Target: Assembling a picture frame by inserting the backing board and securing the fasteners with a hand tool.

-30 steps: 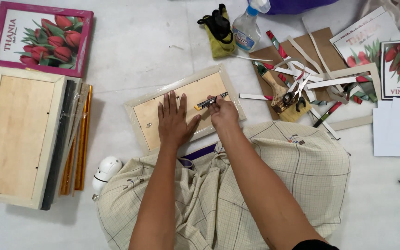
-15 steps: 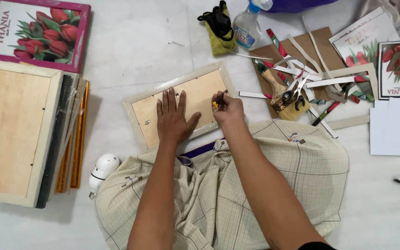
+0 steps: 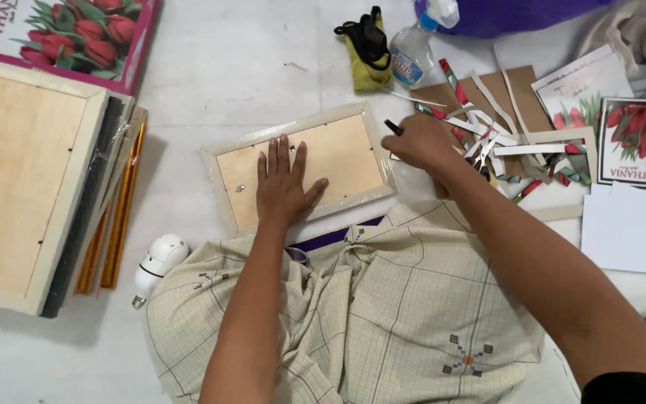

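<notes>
We take the small picture frame (image 3: pixel 300 168), lying face down on the floor, as our landmark and read from its left. Well to its left, a larger frame (image 3: pixel 24 179) also lies back-up, beside a stack of gold and dark mouldings (image 3: pixel 110 217). Below the small frame's left corner rests a white glue gun (image 3: pixel 157 263). Our left hand (image 3: pixel 282 187) lies flat, fingers spread, on the frame's brown backing board, grasping nothing. Half a second ago our right hand (image 3: pixel 424 142) worked at the frame's right edge; it now sits just off that edge, toward the paper strips and scissors (image 3: pixel 487 146), clenched on a dark-tipped tool (image 3: pixel 393 127). We judge the work at that edge interrupted or finished, with the frame held steady.
</notes>
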